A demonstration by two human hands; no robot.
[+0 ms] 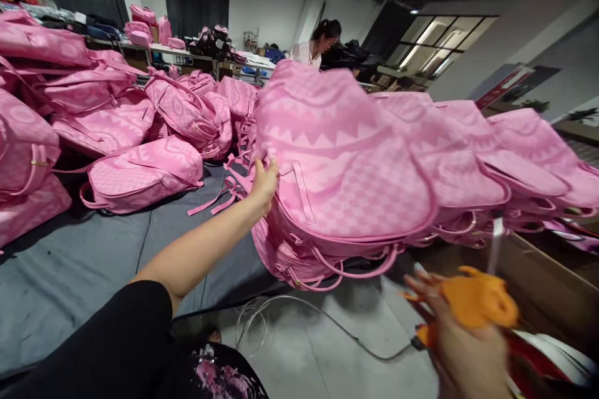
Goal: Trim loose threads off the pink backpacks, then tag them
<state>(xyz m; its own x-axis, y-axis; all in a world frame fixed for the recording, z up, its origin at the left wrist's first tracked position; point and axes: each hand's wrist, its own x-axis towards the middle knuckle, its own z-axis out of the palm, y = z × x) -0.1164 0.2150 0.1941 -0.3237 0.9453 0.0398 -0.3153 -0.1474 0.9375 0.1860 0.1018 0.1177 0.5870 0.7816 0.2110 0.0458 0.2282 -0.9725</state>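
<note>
My left hand (264, 186) is closed on the left edge of a pink backpack (346, 162) with a checkered and zigzag print. The backpack lies on top of others, its carry loop hanging toward me. At the lower right, my right hand (468, 349) is wrapped around an orange air gun (480, 299), blurred by motion. A thin hose (327, 319) runs from the base of its handle and curls on the floor. The gun's pale nozzle points up toward the row of bags.
More pink backpacks (468, 162) overlap along the right. A heap of pink bags (145, 171) covers the left of the dark grey cloth (103, 249). A cardboard box (547, 268) stands at right. Behind are a person (311, 47), another person at far left, and loaded tables.
</note>
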